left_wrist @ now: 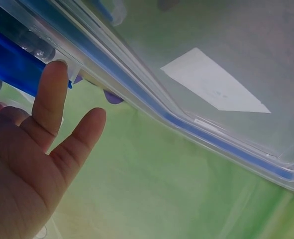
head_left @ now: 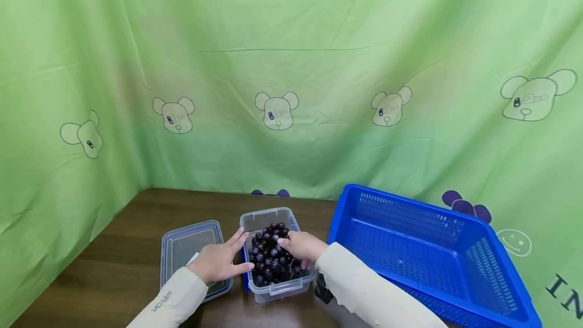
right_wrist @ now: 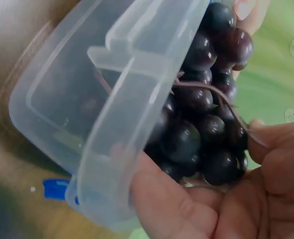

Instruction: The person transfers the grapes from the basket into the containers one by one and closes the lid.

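Observation:
A bunch of dark purple grapes [head_left: 267, 257] lies in a clear plastic container [head_left: 279, 291] at the table's front middle. My right hand [head_left: 306, 248] reaches over the container's right side and grips the bunch. In the right wrist view, the thumb of the right hand [right_wrist: 281, 174] is at the thin stem [right_wrist: 201, 85], with the fingers curled at the grapes [right_wrist: 181, 142] inside the container wall [right_wrist: 57, 109]. My left hand [head_left: 217, 262] has its fingers spread and straight, fingertips right at the container's left rim. In the left wrist view, the left hand [left_wrist: 22, 169] holds nothing.
A clear lid [head_left: 191, 242] with a blue seal lies left of the container, partly under the left forearm; a white label [left_wrist: 216, 84] shows on it. On the right stands a large blue plastic basket [head_left: 405, 259]. A green printed curtain [head_left: 291, 161] hangs behind the brown table [head_left: 114, 247].

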A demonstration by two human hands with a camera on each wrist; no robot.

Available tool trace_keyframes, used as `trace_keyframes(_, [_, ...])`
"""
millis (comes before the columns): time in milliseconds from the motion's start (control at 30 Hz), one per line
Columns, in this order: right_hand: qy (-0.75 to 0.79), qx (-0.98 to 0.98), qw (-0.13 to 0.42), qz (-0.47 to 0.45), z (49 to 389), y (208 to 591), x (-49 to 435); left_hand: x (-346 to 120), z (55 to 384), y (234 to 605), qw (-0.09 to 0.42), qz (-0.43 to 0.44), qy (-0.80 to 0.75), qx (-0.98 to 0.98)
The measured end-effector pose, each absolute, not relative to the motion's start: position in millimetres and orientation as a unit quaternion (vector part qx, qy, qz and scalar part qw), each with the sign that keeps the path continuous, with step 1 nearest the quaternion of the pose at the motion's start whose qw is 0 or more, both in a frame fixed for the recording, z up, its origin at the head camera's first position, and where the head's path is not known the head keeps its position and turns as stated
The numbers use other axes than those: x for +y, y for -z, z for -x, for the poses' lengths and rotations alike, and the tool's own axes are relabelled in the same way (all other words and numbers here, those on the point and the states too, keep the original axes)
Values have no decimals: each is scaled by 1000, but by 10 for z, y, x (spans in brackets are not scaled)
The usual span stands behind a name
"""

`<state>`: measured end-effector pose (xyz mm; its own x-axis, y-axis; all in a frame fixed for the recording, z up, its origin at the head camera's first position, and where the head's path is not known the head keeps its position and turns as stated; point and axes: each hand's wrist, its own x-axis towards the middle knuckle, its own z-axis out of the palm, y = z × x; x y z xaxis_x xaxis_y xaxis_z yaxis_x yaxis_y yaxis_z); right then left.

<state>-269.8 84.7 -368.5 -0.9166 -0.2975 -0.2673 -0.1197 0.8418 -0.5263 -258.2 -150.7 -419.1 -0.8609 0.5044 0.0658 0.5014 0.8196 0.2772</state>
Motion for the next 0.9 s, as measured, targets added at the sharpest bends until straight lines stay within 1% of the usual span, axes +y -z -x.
trace_keyframes(200, [170, 971, 90, 144, 2663, 3591, 868, -1514, 2609, 4234, 6, -268, -135, 954])
trace_keyframes(400, [136, 978, 39, 154, 2668, 3403, 945, -1521, 2623, 4216, 5, -267, -134, 954])
trace_keyframes(533, [142, 976, 36, 158, 2702, 3373, 1007, -1525, 2612, 4166, 2, -263, -137, 955])
trace_keyframes(667, [150, 974, 45, 164, 2715, 3439, 1034, -1521, 2601, 4143, 9, -264, -135, 955])
trace_keyframes(767, [159, 972, 40, 165, 2710, 3467, 1029, -1511, 2600, 4130, 10, -268, -122, 956])
trace_keyframes(833, [169, 971, 35, 165, 2707, 3464, 1017, -1514, 2597, 4112, 6, -269, -109, 957])
trace_keyframes(900, [178, 969, 30, 169, 2707, 3452, 1004, -1533, 2591, 4091, -12, -270, -98, 958])
